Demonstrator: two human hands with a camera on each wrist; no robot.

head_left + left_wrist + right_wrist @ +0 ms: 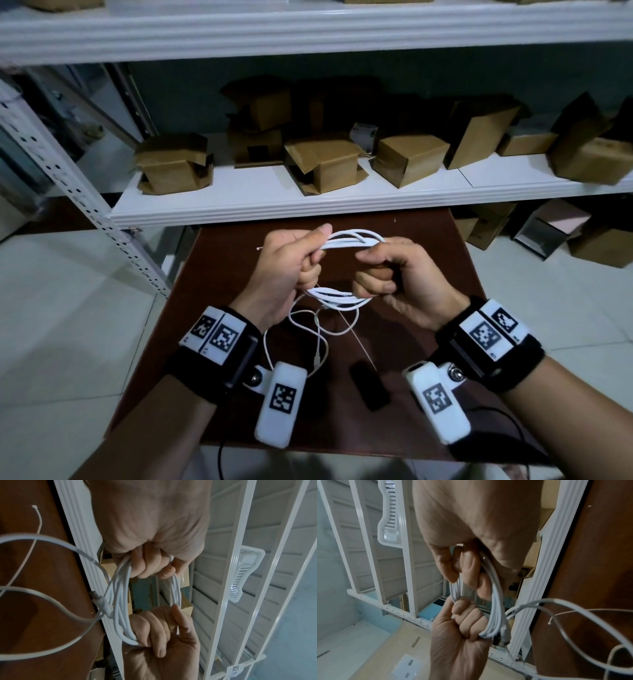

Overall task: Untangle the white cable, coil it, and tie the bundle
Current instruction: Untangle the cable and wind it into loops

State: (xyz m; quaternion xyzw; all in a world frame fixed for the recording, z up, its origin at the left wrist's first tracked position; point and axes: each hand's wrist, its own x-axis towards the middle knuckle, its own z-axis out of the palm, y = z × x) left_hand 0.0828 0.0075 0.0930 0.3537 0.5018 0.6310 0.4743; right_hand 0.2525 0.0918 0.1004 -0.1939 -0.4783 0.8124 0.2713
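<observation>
White cable (342, 241) largely coiled, both hands, left (291, 260) and right (394, 274), curled around opposite sides of the bundle above the worktop (428, 240); a loose tail hangs uncoiled; tying not yet done.

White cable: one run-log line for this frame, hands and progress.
white cable: partly coiled, tail loose | left hand: grips coil | right hand: grips coil | zip tie: on table, unused
</observation>
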